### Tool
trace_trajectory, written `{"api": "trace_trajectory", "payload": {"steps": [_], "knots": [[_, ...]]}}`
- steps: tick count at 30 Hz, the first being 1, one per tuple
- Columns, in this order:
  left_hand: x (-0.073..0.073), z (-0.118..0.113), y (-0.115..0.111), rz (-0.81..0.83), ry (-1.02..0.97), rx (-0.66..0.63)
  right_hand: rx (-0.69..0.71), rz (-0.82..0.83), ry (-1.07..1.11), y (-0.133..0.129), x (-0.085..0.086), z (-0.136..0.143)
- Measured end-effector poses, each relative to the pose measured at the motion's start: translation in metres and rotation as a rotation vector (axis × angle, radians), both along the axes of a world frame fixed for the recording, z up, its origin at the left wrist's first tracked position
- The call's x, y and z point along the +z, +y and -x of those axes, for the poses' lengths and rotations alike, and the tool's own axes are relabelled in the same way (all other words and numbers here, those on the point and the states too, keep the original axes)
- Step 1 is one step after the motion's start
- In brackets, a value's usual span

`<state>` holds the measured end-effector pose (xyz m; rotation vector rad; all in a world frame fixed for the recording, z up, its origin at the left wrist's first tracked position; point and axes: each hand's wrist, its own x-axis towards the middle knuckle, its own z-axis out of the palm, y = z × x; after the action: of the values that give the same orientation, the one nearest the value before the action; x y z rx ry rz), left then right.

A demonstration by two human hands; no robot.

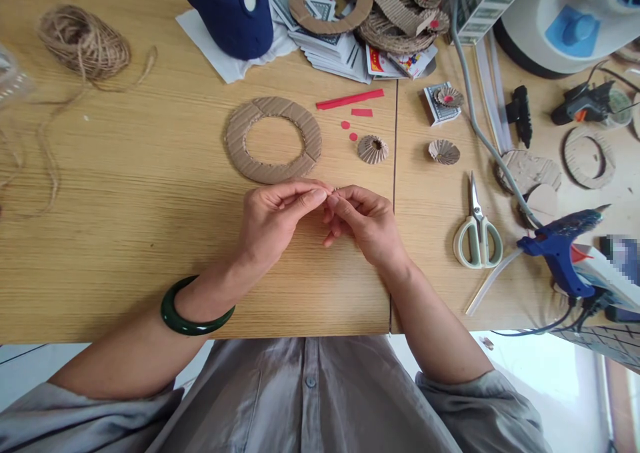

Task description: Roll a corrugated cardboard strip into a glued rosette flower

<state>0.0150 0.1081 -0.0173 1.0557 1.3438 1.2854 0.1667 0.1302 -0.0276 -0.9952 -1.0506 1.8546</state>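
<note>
My left hand (275,216) and my right hand (363,223) meet above the table, fingertips pinched together. Between them shows a tiny ridged brown edge of a corrugated cardboard piece (336,190); the fingers hide the rest. Just beyond the left hand lies a flat cardboard ring (237,140). Past the right hand sit a pleated cardboard rosette (373,150) with a hole in its middle, and a second, cup-like rosette (444,151). Two red paper dots (345,125), a long red strip (350,99) and a short red strip (362,112) lie nearby.
Scissors (477,233) rest to the right, before a blue glue gun (565,246) with its cord. A grey cable (473,106) crosses the right side. Playing cards (340,56) and a navy cap (225,13) are at the back, a twine ball (85,43) at far left.
</note>
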Motion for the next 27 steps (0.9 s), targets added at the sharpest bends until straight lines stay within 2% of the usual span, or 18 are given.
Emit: {"api": "trace_trajectory", "payload": {"steps": [11,15,21,23,27], "knots": [[-0.0047,0.0006,-0.0012,-0.01,0.012,0.017,-0.028,0.054,-0.016,0.0009,0.0061,0.0019],[-0.0057,0.0016,-0.0032,-0.04,0.019,-0.019,-0.048,-0.002,-0.001,0.0012,0.0037,0.0015],[0.0018,-0.0007,-0.0046,-0.046,0.084,-0.048,-0.105,-0.078,0.004,0.0009,0.0019,-0.0001],[0.0018,-0.0016,-0.004,-0.006,0.017,-0.054,-0.142,-0.101,-0.017,0.0004,0.0027,-0.0005],[-0.0034,-0.0025,-0.001,0.149,-0.266,-0.082,-0.287,-0.159,-0.077,0.0009,0.0023,-0.002]]}}
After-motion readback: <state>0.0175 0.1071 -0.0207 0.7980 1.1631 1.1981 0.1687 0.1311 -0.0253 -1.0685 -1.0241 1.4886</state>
